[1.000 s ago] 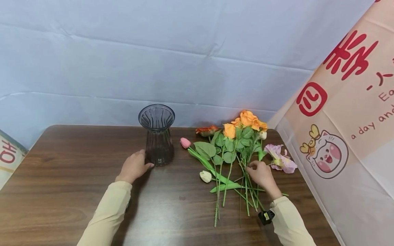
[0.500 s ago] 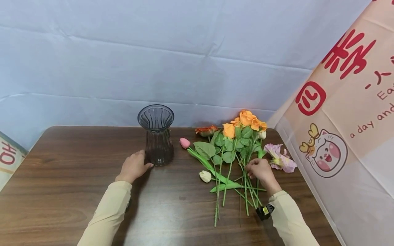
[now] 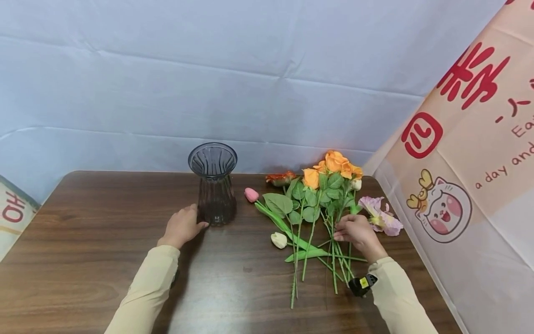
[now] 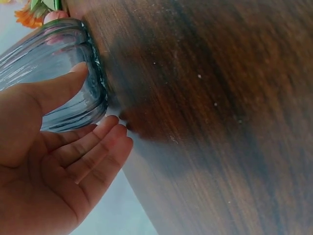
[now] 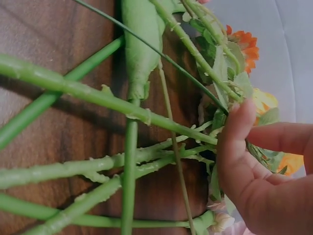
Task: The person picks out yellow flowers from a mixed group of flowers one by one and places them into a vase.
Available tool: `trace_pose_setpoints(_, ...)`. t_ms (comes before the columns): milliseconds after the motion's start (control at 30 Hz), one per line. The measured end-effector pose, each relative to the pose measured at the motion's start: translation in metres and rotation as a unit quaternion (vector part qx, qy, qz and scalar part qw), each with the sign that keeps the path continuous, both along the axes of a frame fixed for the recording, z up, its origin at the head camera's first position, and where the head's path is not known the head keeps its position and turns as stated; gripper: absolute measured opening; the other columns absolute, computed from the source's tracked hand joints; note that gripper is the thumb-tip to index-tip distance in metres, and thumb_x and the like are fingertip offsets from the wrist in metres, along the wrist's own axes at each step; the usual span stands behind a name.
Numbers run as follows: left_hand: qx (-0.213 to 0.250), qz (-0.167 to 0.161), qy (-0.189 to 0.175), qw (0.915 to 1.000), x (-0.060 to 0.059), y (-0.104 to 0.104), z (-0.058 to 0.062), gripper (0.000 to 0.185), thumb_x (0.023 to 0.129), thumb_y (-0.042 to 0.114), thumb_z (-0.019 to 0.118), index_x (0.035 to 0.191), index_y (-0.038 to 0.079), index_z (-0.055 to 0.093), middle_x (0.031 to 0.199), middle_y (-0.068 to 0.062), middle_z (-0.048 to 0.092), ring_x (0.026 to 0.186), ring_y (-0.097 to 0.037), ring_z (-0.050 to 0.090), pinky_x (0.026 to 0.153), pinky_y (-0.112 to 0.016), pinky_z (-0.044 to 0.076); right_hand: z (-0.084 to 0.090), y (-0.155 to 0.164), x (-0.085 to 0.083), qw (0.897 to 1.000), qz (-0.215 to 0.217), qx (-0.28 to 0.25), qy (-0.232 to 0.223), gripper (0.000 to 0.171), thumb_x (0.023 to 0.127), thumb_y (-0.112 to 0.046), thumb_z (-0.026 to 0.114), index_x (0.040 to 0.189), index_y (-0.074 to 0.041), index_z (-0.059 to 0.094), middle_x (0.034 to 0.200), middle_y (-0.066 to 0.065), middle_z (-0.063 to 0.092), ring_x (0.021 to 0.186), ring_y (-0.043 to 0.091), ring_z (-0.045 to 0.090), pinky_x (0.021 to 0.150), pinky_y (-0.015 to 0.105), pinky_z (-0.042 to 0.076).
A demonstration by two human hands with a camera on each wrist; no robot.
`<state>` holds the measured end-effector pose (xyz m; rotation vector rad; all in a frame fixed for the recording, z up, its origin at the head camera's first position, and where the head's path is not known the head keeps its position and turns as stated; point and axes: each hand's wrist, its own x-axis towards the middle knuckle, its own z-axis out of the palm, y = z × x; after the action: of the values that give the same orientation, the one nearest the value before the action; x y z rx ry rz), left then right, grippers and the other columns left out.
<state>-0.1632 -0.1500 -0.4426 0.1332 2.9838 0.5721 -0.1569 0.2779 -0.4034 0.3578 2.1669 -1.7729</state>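
In the head view a grey, see-through ribbed glass vase (image 3: 216,199) stands upright on the brown wooden table. My left hand (image 3: 180,227) rests against the left side of its base. The left wrist view shows the thumb (image 4: 63,90) over the glass and nearly straight fingers beside it. At the right, my right hand (image 3: 358,232) pinches a green flower stem (image 5: 171,125) between thumb and forefinger; which blossom it bears is hard to tell. Around that hand lie orange roses (image 3: 335,161), a pink tulip (image 3: 251,195), a white tulip (image 3: 278,240) and a lilac flower (image 3: 381,215).
An orange-red flower (image 3: 280,178) lies near the table's back edge. Several stems cross one another under the right hand. A pale cloth (image 3: 267,93) hangs behind the table (image 3: 104,260), and a printed banner (image 3: 467,139) stands along the right side.
My right hand has shifted slightly right and turned among the stems, and a green stem end right of it has moved left. The left hand and vase stay put.
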Motion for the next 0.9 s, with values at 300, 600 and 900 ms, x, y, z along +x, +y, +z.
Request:
trace_pose_setpoints(300, -0.003, -0.006, -0.005, 1.0, 0.0, 0.001, 0.004, 0.058, 0.083, 0.027, 0.067, 0.116, -0.015, 0.047, 0.106, -0.032, 0.057, 0.094, -0.046, 0.055, 0.078, -0.053, 0.045, 0.011, 0.002, 0.003, 0.998, 0.02, -0.053, -0.025, 0.007, 0.089, 0.007, 0.043, 0.092, 0.014, 0.045, 0.075, 0.016, 0.056, 0.062, 0.022, 0.064, 0.063, 0.033, 0.055)
trace_pose_setpoints(600, -0.003, -0.006, -0.014, 0.9999, 0.0, 0.0, 0.005, 0.062, 0.084, 0.027, 0.066, 0.121, -0.016, 0.044, 0.112, -0.033, 0.054, 0.098, -0.047, 0.054, 0.081, -0.054, 0.044, 0.021, 0.006, 0.003, 0.994, 0.029, -0.105, -0.025, 0.013, 0.085, 0.011, 0.038, 0.077, 0.007, 0.046, 0.068, 0.014, 0.055, 0.062, 0.022, 0.065, 0.065, 0.033, 0.054)
trace_pose_setpoints(900, -0.002, -0.005, -0.017, 0.9998, 0.001, 0.001, 0.005, 0.061, 0.084, 0.027, 0.067, 0.121, -0.015, 0.045, 0.112, -0.032, 0.054, 0.098, -0.046, 0.054, 0.081, -0.053, 0.044, 0.038, 0.004, 0.004, 0.985, 0.052, -0.161, -0.015, 0.018, 0.086, 0.014, 0.036, 0.076, 0.006, 0.049, 0.068, 0.015, 0.057, 0.064, 0.025, 0.067, 0.067, 0.035, 0.054)
